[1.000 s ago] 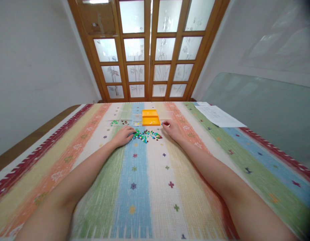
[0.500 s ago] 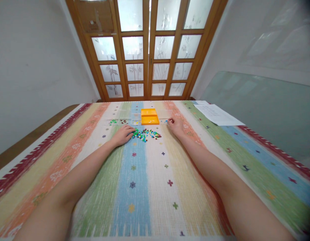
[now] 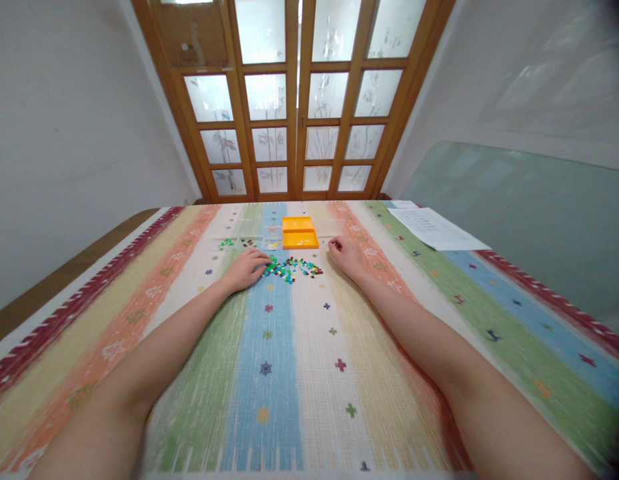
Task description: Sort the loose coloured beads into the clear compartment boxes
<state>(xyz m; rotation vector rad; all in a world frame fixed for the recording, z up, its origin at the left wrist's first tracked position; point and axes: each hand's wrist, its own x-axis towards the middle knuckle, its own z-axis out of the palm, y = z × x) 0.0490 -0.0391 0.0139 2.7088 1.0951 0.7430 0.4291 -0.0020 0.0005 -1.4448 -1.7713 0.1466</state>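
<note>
A heap of tiny coloured pieces [image 3: 293,268] lies on the striped tablecloth [image 3: 289,360] far in front of me. My left hand [image 3: 246,268] rests at the heap's left edge, fingers curled and touching the nearest pieces. My right hand [image 3: 345,253] sits just right of the heap, fingers curled in; what they hold, if anything, is too small to see. Behind the heap stands an orange tray [image 3: 299,234] with clear compartments [image 3: 249,241] to its left holding a few green, dark and yellow pieces.
A clear tray [image 3: 333,228] lies right of the orange one. A sheet of paper [image 3: 434,229] lies at the far right of the table. A glass pane [image 3: 519,220] leans along the right wall. Wooden doors [image 3: 294,100] stand beyond the table's far edge.
My right hand reached out to the clear tray on the right, then drew back toward the heap. My left hand stayed at the heap's left edge.
</note>
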